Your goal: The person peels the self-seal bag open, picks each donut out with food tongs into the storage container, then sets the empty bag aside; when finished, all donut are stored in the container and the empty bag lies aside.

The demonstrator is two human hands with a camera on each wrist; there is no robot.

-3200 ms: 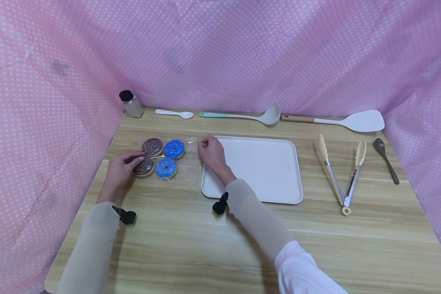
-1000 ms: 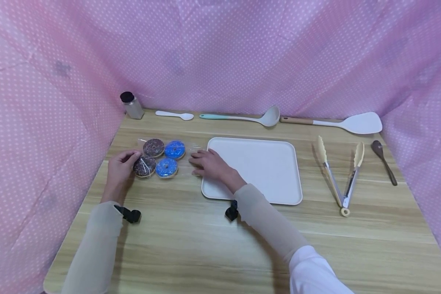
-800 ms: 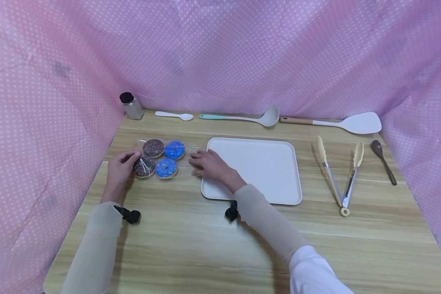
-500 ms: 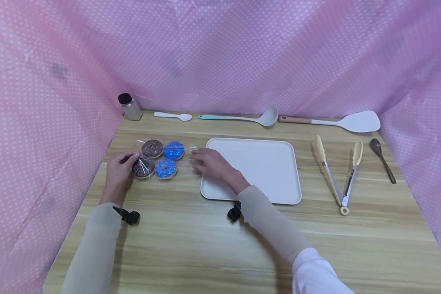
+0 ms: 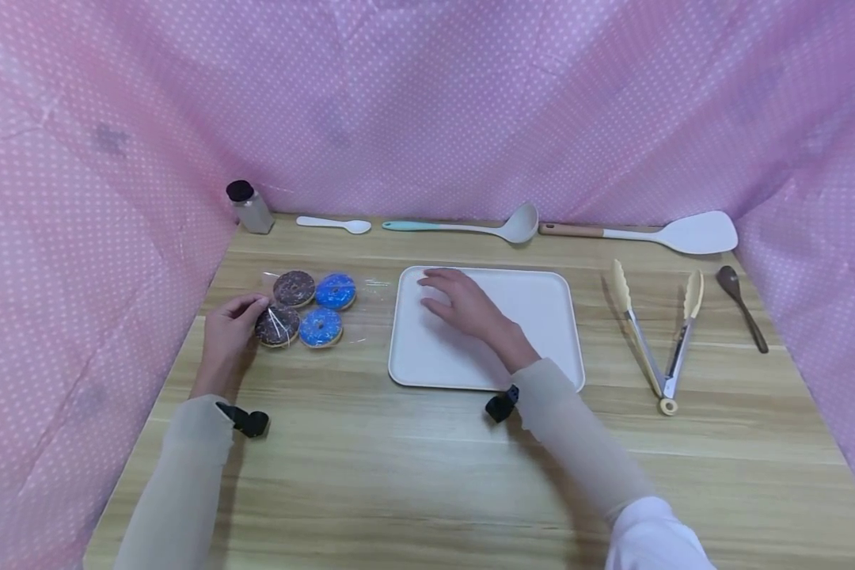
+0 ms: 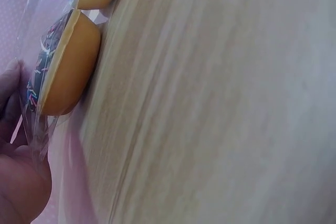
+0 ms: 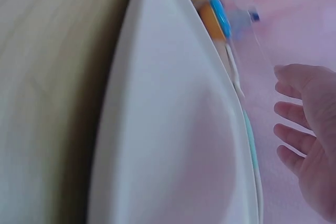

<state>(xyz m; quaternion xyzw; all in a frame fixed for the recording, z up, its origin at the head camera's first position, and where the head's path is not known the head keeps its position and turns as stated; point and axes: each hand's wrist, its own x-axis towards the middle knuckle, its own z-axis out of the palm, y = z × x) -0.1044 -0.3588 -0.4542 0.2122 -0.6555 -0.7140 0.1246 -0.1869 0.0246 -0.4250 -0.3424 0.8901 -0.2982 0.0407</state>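
Note:
A clear plastic bag (image 5: 368, 317) lies on the table's left half, holding two chocolate donuts (image 5: 294, 288) with sprinkles and two blue-iced donuts (image 5: 336, 291). At its left end my left hand (image 5: 229, 326) pinches the film between thumb and fingers, beside the nearer chocolate donut (image 6: 71, 64); creases run across the film there. My right hand (image 5: 466, 305) hovers over the white tray (image 5: 484, 356), fingers spread and nothing in them. In the right wrist view the fingers (image 7: 296, 114) stand apart above the tray's far rim.
Along the back edge are a black-capped jar (image 5: 251, 207), a small white spoon (image 5: 335, 225), a ladle (image 5: 518, 225) and a white spatula (image 5: 698, 233). Tongs (image 5: 666, 384) lie spread at the right, with a dark wooden spoon (image 5: 744, 309) beyond. Pink dotted cloth (image 5: 427, 103) encloses the table.
My right hand has left the bag's right end and moved right, over the tray. My left hand has shifted slightly and now pulls up film creased over the nearer chocolate donut.

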